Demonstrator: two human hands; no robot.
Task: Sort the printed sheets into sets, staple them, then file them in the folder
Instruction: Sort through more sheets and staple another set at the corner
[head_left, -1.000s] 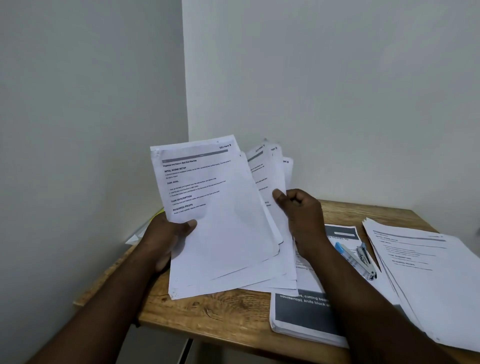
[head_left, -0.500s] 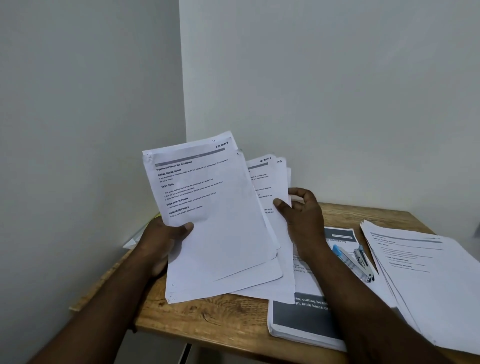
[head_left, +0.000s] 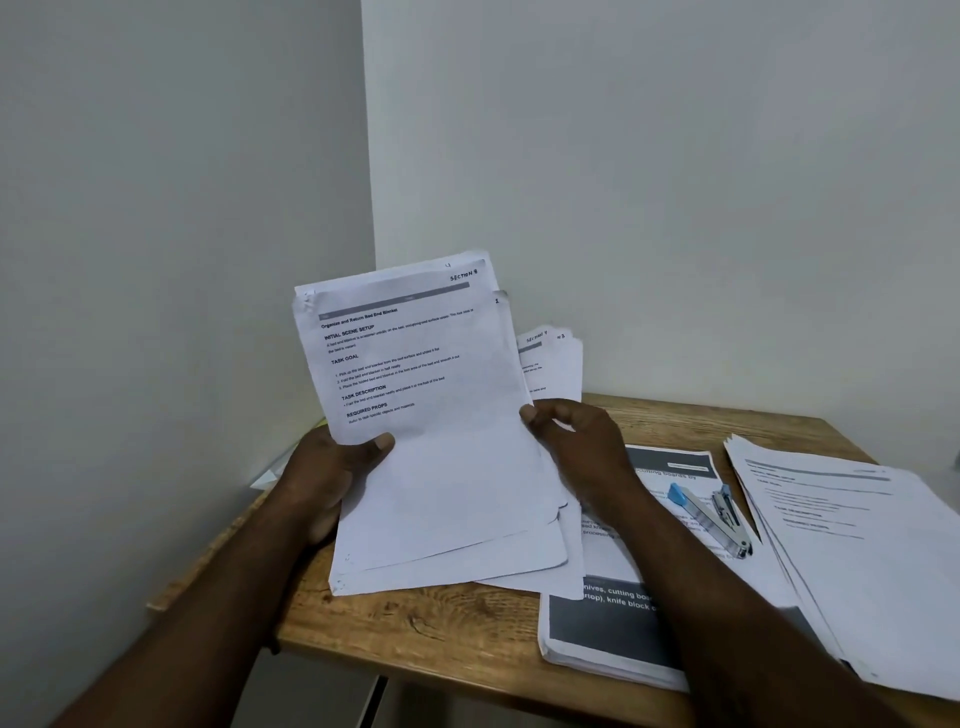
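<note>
A small wooden bench (head_left: 467, 629) sits pushed into the corner of a plain room, two bare pale walls (head_left: 675, 182) meeting just behind it. Its grain is warm brown, and most of its top is buried under paper.

The person holds a sheaf of printed sheets (head_left: 431, 441) tilted up above the bench's near left part. The left hand (head_left: 324, 480) grips the sheaf's left edge, thumb pressed across the front page, fingers closed behind it. The right hand (head_left: 582, 447) pinches the sheaf's right edge, fingers curled shut on the paper. The front page carries headings such as "INITIAL SCENE SETUP" and "TASK GOAL", with "SECTION" handwritten at the top corner. Behind the sheaf, more loose pages (head_left: 553, 364) fan up toward the wall.

On the bench, right of the sheaf, lies a thick stack with dark grey bands (head_left: 602, 623), and a stapler (head_left: 711, 514) with a blue end rests on top of it. Farther right, another spread pile of printed pages (head_left: 852, 545) overhangs the bench's right edge. At the bench's far left edge, a slip of something pale (head_left: 270, 470) pokes out; I cannot tell what it is.
</note>
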